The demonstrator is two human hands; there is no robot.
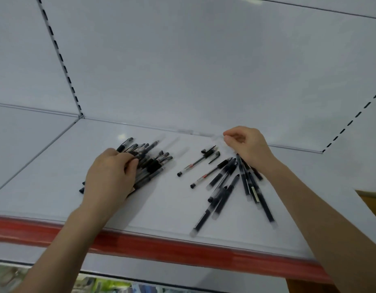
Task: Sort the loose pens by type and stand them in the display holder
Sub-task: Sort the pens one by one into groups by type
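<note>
Black gel pens lie on a white shelf in two groups. My left hand lies over the left bundle of pens, its fingers curled round several of them. A fan of dark pens with frosted ends spreads at the right, its upper ends running under my right hand. That hand hovers near the back of the shelf, thumb and forefinger pinched on a pale, blurred pen. Two slim clear pens and a loose cap lie between the groups. No display holder is in view.
The shelf has a red front strip and white back panels with slotted uprights. Bare shelf surface lies in front of the pens. Coloured goods show blurred on a lower level.
</note>
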